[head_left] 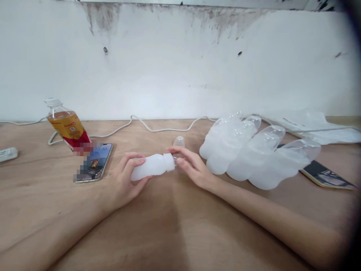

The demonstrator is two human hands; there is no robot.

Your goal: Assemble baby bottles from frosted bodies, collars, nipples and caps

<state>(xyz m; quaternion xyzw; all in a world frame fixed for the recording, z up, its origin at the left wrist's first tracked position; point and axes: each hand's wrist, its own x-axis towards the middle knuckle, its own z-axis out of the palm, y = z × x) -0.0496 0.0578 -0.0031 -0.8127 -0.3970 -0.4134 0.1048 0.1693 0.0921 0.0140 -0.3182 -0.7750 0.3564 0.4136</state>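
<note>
Frosted white bottle (153, 166) is on its side over the wooden table (158, 233), right of the phone (97, 163), its body clamped in the left hand (128, 173), fingers and thumb around it. It looks light, smooth and slightly squeezable, so its waist or the stiffer-looking collar (169, 162) seems the surest hold. At that collar the right hand (194, 169) curves its fingers, whether gripping I cannot tell, with a cluster of similar frosted bottles (254, 154) farther right.

Left hand (126, 177) grips white bottle (152, 166) sideways; right hand (194, 167) at its collar (169, 162) end. Clear cap (179, 141) just beyond. Phone (98, 165), drink (70, 126) left; clustered bottles (248, 154) right.
</note>
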